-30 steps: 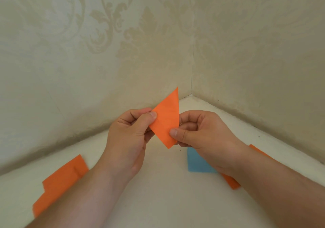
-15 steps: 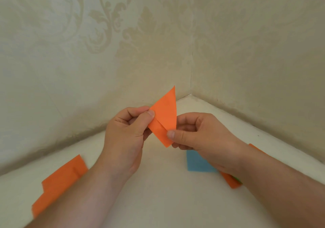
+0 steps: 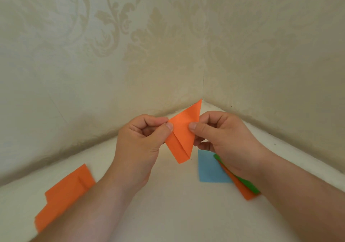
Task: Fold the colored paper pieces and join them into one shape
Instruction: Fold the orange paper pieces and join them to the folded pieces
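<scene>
A white table (image 3: 173, 213) fills the lower part of the head view and runs back into a corner where two walls meet. Both walls carry cream damask wallpaper (image 3: 115, 27) with a pale scrolling leaf pattern, and a thin vertical seam marks the corner just above the table's far point. A shadowed line runs along the foot of each wall where it meets the table.

Held in the air above the table, in front of that corner, is a folded orange paper piece (image 3: 182, 135), a long pointed shape with its upper tip toward the corner and a folded strip along its lower left edge. The left hand (image 3: 141, 144) pinches its left edge between thumb and curled forefinger; the right hand (image 3: 222, 139) pinches its right side the same way, thumb on the near face.

On the table at the lower left lies a second orange folded paper (image 3: 63, 197), flat, with a stepped outline. Under the right wrist lies a blue paper square (image 3: 210, 169), flat on the table, and overlapping its right edge are a green paper strip (image 3: 248, 184) and an orange paper strip (image 3: 242, 190), both partly hidden by the forearm.
</scene>
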A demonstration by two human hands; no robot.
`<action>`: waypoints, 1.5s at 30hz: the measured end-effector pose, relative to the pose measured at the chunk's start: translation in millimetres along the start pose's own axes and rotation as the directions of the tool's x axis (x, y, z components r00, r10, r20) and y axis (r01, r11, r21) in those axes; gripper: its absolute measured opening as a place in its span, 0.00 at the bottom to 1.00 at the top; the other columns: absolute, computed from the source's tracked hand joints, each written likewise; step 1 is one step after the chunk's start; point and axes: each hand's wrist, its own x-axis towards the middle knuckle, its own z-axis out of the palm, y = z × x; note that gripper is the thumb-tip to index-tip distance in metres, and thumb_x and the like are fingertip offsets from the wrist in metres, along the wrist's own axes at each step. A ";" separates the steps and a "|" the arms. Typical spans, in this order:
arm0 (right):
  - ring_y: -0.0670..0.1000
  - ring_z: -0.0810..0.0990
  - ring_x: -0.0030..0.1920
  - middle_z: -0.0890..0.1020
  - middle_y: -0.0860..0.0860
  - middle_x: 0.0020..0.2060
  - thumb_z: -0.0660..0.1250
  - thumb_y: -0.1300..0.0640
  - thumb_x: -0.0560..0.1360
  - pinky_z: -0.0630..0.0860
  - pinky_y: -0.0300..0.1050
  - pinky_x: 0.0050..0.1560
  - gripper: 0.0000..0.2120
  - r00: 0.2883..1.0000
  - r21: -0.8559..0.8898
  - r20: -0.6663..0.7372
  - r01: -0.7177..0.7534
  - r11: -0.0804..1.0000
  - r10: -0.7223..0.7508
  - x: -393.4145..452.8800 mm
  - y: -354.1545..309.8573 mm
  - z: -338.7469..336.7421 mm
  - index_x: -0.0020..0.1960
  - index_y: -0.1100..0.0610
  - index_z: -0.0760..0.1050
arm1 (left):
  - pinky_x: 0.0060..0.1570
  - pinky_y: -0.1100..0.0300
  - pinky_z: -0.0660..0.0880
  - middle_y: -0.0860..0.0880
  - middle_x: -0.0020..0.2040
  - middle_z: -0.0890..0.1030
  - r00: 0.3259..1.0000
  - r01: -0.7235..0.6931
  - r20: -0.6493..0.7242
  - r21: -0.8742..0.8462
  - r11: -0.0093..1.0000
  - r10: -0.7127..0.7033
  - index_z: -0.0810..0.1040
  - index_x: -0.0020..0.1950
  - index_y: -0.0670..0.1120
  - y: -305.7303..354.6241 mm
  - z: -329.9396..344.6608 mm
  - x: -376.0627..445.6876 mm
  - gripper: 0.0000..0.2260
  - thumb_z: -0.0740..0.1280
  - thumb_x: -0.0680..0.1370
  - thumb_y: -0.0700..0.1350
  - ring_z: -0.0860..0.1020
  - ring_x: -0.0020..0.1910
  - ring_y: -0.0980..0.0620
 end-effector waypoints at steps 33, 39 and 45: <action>0.49 0.76 0.33 0.79 0.53 0.34 0.76 0.55 0.63 0.73 0.42 0.36 0.08 0.997 0.254 -0.013 -0.074 0.964 0.080 5.1 -11.9 -18.4 0.33 0.53 0.77 | 0.36 0.65 0.75 0.49 0.32 0.81 0.993 0.047 0.103 0.033 0.998 -0.050 0.85 0.36 0.50 4.6 -1.0 -1.8 0.13 0.76 0.72 0.32 0.77 0.32 0.55; 0.49 0.75 0.33 0.77 0.53 0.33 0.76 0.57 0.64 0.73 0.42 0.35 0.10 0.993 0.295 0.000 -0.115 0.949 0.121 5.7 -11.4 -18.5 0.33 0.55 0.75 | 0.33 0.67 0.73 0.50 0.30 0.80 0.993 0.051 0.107 0.014 0.999 -0.052 0.84 0.36 0.47 6.4 1.9 -4.0 0.14 0.72 0.75 0.29 0.76 0.30 0.57; 0.51 0.75 0.33 0.77 0.53 0.34 0.72 0.58 0.73 0.70 0.44 0.36 0.13 0.994 0.311 0.023 -0.105 0.945 0.103 4.4 -13.8 -19.1 0.32 0.52 0.72 | 0.33 0.66 0.74 0.50 0.31 0.80 0.993 0.066 0.098 0.039 0.997 -0.070 0.84 0.36 0.49 5.3 -0.4 -2.3 0.15 0.71 0.75 0.30 0.76 0.30 0.56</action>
